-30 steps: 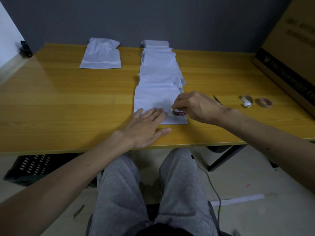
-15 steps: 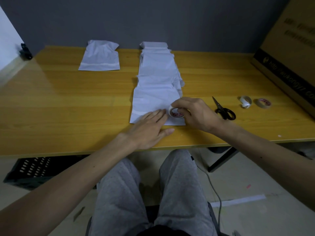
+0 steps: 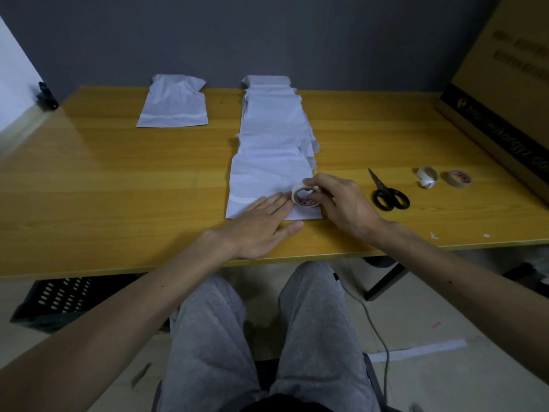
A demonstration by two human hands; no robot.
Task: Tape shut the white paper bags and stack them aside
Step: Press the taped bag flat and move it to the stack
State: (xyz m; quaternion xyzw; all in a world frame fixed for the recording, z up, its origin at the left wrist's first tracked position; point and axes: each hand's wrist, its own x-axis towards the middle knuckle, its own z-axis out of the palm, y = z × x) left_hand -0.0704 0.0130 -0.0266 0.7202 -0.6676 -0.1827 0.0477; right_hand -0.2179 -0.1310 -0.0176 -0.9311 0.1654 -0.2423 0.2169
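Note:
A row of overlapping white paper bags (image 3: pixel 273 138) runs down the middle of the wooden table (image 3: pixel 104 179). The nearest bag (image 3: pixel 261 179) lies flat at the front. My left hand (image 3: pixel 261 227) presses its lower edge with straight fingers. My right hand (image 3: pixel 341 203) grips a roll of tape (image 3: pixel 304 196) standing on edge on the bag's right side, just past my left fingertips. One separate white bag (image 3: pixel 175 105) lies at the far left.
Black scissors (image 3: pixel 387 191) lie right of my right hand. Farther right sit a torn white tape roll (image 3: pixel 427 177) and a brown tape roll (image 3: pixel 459 179). A large cardboard box (image 3: pixel 505 84) fills the right side. A black crate (image 3: pixel 50 301) sits under the table.
My right hand has tilted the tape roll up onto its edge and shifted slightly right, uncovering the scissors. My left hand has stayed pressed on the bag.

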